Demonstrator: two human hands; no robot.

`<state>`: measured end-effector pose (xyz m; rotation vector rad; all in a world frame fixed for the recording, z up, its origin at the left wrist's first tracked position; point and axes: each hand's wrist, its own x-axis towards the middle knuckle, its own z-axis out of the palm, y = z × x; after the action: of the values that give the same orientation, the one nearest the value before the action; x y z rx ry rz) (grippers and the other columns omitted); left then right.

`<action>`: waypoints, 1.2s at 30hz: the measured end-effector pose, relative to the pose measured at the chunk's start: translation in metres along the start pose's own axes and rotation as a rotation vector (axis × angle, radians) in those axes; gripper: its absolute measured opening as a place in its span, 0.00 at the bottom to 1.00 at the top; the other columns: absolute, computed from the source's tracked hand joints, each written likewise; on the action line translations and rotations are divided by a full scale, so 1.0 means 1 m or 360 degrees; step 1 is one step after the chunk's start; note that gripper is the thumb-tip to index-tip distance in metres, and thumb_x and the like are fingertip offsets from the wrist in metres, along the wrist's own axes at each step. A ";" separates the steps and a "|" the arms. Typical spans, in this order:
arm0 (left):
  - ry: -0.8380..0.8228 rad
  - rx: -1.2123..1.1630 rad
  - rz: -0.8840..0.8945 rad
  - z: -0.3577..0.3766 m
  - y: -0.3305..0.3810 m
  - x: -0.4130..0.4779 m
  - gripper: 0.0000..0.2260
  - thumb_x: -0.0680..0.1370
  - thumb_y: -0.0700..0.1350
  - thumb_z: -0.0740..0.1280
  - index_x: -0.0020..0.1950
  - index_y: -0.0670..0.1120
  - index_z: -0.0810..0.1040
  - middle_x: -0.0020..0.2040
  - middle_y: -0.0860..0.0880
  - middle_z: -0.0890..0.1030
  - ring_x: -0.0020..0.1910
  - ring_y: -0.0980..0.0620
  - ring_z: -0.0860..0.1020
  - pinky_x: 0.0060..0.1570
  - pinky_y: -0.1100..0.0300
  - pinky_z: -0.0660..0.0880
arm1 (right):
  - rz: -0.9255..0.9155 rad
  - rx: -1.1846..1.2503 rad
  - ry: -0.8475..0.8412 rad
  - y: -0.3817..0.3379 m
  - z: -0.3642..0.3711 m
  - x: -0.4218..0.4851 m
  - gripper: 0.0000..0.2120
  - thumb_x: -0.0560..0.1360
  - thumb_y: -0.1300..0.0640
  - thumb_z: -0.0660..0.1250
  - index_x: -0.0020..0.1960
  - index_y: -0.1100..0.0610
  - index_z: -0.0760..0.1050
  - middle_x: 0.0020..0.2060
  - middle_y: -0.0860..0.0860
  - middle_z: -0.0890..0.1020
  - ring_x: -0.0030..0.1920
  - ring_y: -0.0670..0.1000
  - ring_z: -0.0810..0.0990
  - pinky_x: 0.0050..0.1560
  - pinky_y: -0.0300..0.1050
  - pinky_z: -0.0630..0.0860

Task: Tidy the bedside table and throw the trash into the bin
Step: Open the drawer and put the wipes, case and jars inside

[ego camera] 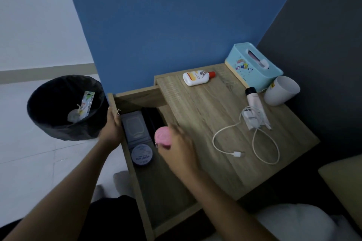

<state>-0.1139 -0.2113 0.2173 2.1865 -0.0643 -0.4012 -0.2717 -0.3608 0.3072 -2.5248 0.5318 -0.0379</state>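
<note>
While left-hand fingers grip the open drawer, right-hand fingers hold a blurry, seemingly pink jar over it.

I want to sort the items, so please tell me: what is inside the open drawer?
In the drawer: a grey wipes pack, a round blue tin. The right hand holds a pink container over it. The part under the tabletop is hidden.

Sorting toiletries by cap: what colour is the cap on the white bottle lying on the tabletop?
Red, on the white bottle; clearest in the head view.
</note>
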 end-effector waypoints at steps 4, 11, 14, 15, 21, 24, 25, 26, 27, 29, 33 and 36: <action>0.0000 -0.0026 0.0012 0.002 0.004 0.000 0.27 0.81 0.58 0.46 0.78 0.51 0.45 0.73 0.37 0.66 0.68 0.33 0.68 0.67 0.39 0.66 | 0.0072 -0.0246 -0.0059 0.011 0.048 0.004 0.32 0.76 0.59 0.65 0.76 0.59 0.55 0.72 0.56 0.66 0.69 0.54 0.69 0.65 0.45 0.69; -0.0005 -0.0111 0.0044 0.002 0.005 -0.001 0.26 0.82 0.56 0.47 0.78 0.49 0.45 0.76 0.40 0.61 0.72 0.36 0.64 0.70 0.43 0.62 | 0.0212 -0.0349 -0.0204 0.038 0.086 0.025 0.26 0.78 0.66 0.57 0.75 0.56 0.58 0.71 0.56 0.68 0.70 0.56 0.67 0.67 0.49 0.66; -0.0003 -0.0122 0.0050 0.002 0.001 0.001 0.26 0.82 0.56 0.46 0.78 0.49 0.45 0.76 0.40 0.60 0.73 0.36 0.63 0.70 0.42 0.62 | 0.0218 -0.0302 -0.0255 0.041 0.102 0.029 0.21 0.79 0.64 0.58 0.70 0.57 0.63 0.63 0.58 0.75 0.63 0.56 0.74 0.60 0.48 0.72; -0.0010 -0.0131 0.0052 0.002 0.000 0.002 0.27 0.82 0.57 0.46 0.78 0.50 0.45 0.76 0.40 0.60 0.73 0.36 0.63 0.70 0.41 0.62 | 0.0213 -0.0312 -0.0256 0.043 0.108 0.029 0.18 0.79 0.63 0.57 0.69 0.57 0.63 0.60 0.58 0.77 0.60 0.56 0.77 0.56 0.48 0.75; -0.0024 -0.0133 0.0072 0.002 0.001 0.001 0.27 0.82 0.57 0.46 0.78 0.50 0.44 0.77 0.40 0.59 0.73 0.37 0.62 0.71 0.43 0.62 | 0.0228 -0.0338 -0.0316 0.047 0.116 0.030 0.20 0.81 0.60 0.57 0.71 0.56 0.60 0.56 0.57 0.79 0.52 0.52 0.81 0.48 0.43 0.78; -0.0024 -0.0141 0.0090 0.002 0.002 -0.001 0.27 0.82 0.57 0.46 0.78 0.50 0.44 0.76 0.40 0.61 0.72 0.36 0.63 0.70 0.43 0.63 | 0.0226 -0.0353 -0.0349 0.041 0.113 0.028 0.20 0.79 0.59 0.60 0.70 0.55 0.61 0.58 0.57 0.78 0.54 0.53 0.80 0.48 0.43 0.78; -0.0016 -0.0134 0.0092 0.002 0.003 -0.002 0.26 0.82 0.57 0.46 0.78 0.51 0.44 0.76 0.40 0.61 0.72 0.36 0.64 0.70 0.43 0.63 | 0.0202 -0.0366 -0.0348 0.037 0.108 0.028 0.20 0.79 0.59 0.62 0.69 0.55 0.62 0.61 0.57 0.76 0.56 0.54 0.78 0.49 0.43 0.77; -0.0009 -0.0127 0.0090 0.002 0.004 -0.002 0.26 0.82 0.56 0.46 0.78 0.51 0.44 0.76 0.40 0.62 0.71 0.36 0.64 0.69 0.44 0.63 | 0.0150 -0.0371 -0.0325 0.030 0.100 0.027 0.20 0.78 0.59 0.63 0.68 0.55 0.64 0.62 0.57 0.74 0.57 0.54 0.77 0.49 0.44 0.76; -0.0005 -0.0122 0.0091 0.002 0.004 -0.003 0.26 0.82 0.56 0.46 0.78 0.50 0.44 0.75 0.40 0.62 0.71 0.36 0.65 0.68 0.44 0.63 | 0.0071 -0.0359 -0.0267 0.023 0.089 0.026 0.18 0.77 0.57 0.64 0.66 0.55 0.66 0.63 0.55 0.73 0.58 0.53 0.76 0.49 0.43 0.75; -0.0003 -0.0111 0.0081 0.003 0.004 -0.004 0.26 0.82 0.56 0.46 0.78 0.50 0.44 0.75 0.39 0.62 0.71 0.35 0.65 0.68 0.44 0.64 | -0.0136 -0.0245 -0.0037 0.008 0.057 0.025 0.12 0.77 0.55 0.64 0.60 0.55 0.72 0.66 0.53 0.72 0.59 0.51 0.75 0.50 0.39 0.71; -0.0010 -0.0120 0.0067 0.002 0.002 -0.003 0.26 0.82 0.56 0.46 0.78 0.50 0.43 0.76 0.39 0.60 0.72 0.36 0.63 0.70 0.43 0.63 | -0.0359 -0.0016 0.0611 0.009 -0.005 0.048 0.09 0.77 0.55 0.63 0.54 0.57 0.78 0.65 0.53 0.75 0.63 0.51 0.74 0.57 0.38 0.68; -0.0024 -0.0144 0.0055 0.003 0.002 -0.002 0.27 0.82 0.57 0.46 0.78 0.50 0.44 0.76 0.40 0.60 0.72 0.36 0.63 0.70 0.42 0.63 | -0.0227 -0.0059 0.0737 0.047 -0.025 0.079 0.15 0.77 0.55 0.63 0.59 0.61 0.76 0.64 0.57 0.77 0.64 0.56 0.74 0.63 0.48 0.71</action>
<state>-0.1168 -0.2140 0.2181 2.0908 -0.0902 -0.3940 -0.2196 -0.4392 0.2972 -2.5880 0.5281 -0.6839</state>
